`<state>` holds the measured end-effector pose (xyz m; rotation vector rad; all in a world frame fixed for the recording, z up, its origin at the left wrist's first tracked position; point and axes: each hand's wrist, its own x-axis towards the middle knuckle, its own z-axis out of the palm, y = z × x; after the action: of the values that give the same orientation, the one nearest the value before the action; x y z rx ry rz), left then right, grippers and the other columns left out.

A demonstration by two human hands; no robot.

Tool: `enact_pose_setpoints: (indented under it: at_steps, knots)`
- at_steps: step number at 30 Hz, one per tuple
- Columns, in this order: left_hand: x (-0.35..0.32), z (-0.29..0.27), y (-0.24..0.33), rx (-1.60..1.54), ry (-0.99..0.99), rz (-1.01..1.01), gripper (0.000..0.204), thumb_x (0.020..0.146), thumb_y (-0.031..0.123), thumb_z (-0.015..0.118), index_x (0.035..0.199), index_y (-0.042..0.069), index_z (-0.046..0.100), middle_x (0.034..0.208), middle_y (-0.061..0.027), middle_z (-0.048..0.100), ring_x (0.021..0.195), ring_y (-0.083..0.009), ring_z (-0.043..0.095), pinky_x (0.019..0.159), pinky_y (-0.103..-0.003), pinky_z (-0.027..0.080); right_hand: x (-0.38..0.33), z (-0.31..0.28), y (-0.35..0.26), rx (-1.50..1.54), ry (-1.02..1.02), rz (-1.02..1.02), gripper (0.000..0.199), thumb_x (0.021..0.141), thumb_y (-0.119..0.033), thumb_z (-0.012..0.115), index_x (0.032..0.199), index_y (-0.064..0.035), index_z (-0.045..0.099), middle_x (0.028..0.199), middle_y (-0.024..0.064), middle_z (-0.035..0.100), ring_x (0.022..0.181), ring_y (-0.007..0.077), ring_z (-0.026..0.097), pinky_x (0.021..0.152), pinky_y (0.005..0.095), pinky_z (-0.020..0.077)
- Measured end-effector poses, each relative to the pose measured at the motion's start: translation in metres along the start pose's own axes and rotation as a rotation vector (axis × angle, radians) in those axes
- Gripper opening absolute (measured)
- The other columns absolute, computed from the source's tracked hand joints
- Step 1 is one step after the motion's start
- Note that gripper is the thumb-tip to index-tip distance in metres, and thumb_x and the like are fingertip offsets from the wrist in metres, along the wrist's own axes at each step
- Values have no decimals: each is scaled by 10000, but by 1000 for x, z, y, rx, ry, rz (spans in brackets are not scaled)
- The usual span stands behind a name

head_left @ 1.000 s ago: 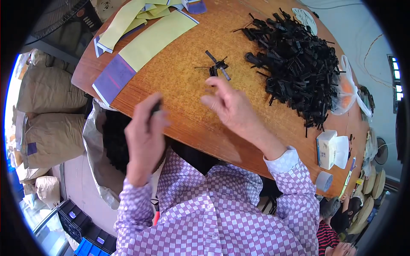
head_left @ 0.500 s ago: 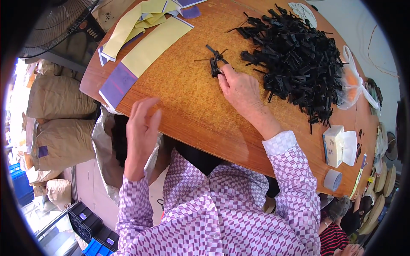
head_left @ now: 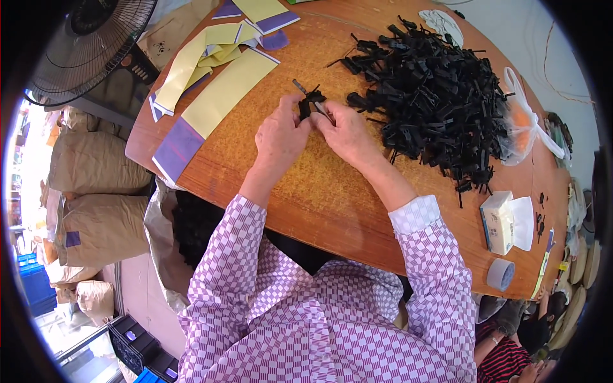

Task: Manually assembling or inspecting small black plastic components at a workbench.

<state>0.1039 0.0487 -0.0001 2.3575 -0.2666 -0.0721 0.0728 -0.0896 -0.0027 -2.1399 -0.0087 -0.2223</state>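
Above the brown table, my two hands meet around a small black plastic part (head_left: 308,107) with thin sticking-out arms. My left hand (head_left: 281,133) is closed, pinching the part from its left side between thumb and fingers. From the right, my right hand (head_left: 348,131) is closed on a small thin grey piece (head_left: 324,111) that touches or nearly touches the part; its kind is mostly hidden by the fingers. To the right of the hands lies a large heap of similar black plastic parts (head_left: 434,96).
Yellow and purple paper strips (head_left: 230,89) lie at the table's left. On the right are a knotted plastic bag (head_left: 527,131), a tissue pack (head_left: 498,220) and a tape roll (head_left: 500,273). An open sack (head_left: 163,236) stands below the left edge. People sit at the lower right.
My left hand has come up from the table's near edge and taken hold of the black part. My right hand has shifted slightly, and the part now sits between both hands.
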Motion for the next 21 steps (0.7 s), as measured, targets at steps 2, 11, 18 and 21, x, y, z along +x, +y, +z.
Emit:
enact_pose_setpoints:
  at_steps: [2, 11, 18, 21]
  knots:
    - [-1, 1, 3, 41, -21, -7, 479, 772, 170, 679, 1190, 40, 485, 767, -86, 600, 688, -216, 598, 650, -341, 471, 0, -1, -1, 9, -10, 65, 222, 871, -186, 571, 856, 34, 596, 734, 216, 617, 709, 361, 613, 628, 409, 469]
    - [-40, 6, 12, -883, -99, 10, 334, 813, 71, 628, 1109, 51, 473, 852, -81, 616, 700, -174, 613, 564, -258, 460, -39, -11, 8, 207, 55, -48, 182, 909, -148, 540, 796, -7, 523, 625, -30, 468, 557, 81, 405, 492, 274, 337]
    - [-78, -13, 6, -915, -292, -82, 277, 875, 90, 597, 1133, 40, 512, 839, -57, 627, 618, -98, 577, 495, -198, 403, -81, -35, -14, 171, 18, -16, 215, 927, -167, 536, 773, -18, 517, 616, -42, 424, 566, 65, 375, 499, 260, 321]
    - [-93, -17, 5, -586, -80, 47, 261, 847, 74, 606, 1089, 29, 521, 852, -118, 662, 640, -187, 634, 540, -264, 475, -98, -41, -30, 35, 25, -51, 229, 927, -168, 536, 754, -19, 519, 602, -30, 413, 567, 69, 373, 501, 263, 319]
